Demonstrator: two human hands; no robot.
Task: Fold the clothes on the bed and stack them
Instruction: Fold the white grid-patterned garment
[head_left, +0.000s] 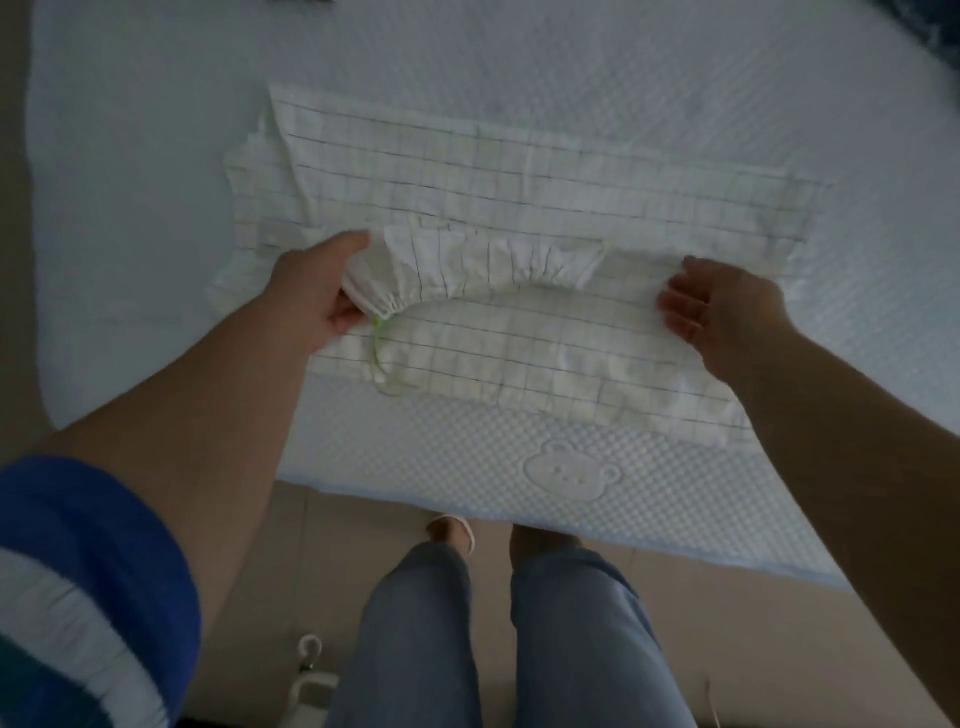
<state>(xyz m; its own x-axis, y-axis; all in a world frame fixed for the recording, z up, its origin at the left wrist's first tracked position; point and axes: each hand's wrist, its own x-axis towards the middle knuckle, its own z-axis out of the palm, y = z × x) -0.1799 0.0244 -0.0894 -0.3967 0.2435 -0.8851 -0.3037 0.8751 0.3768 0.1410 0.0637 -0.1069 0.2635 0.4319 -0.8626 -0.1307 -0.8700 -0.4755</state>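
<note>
At centre left, our left hand (317, 291) grips the gathered waistband (467, 275) of the white checked garment (519, 176). At centre right, our right hand (722, 312) rests on its folded edge, fingers loose. The garment lies across the middle of the bed (675, 78), a green cord (378, 348) trailing from the waistband.

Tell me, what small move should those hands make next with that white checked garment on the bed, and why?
Probably lay the gathered elastic waistband down flat. The left hand grips it lifted at one end, while the right hand rests open on the white checked garment, which lies spread on the white quilted bed, not yet folded small.
</note>
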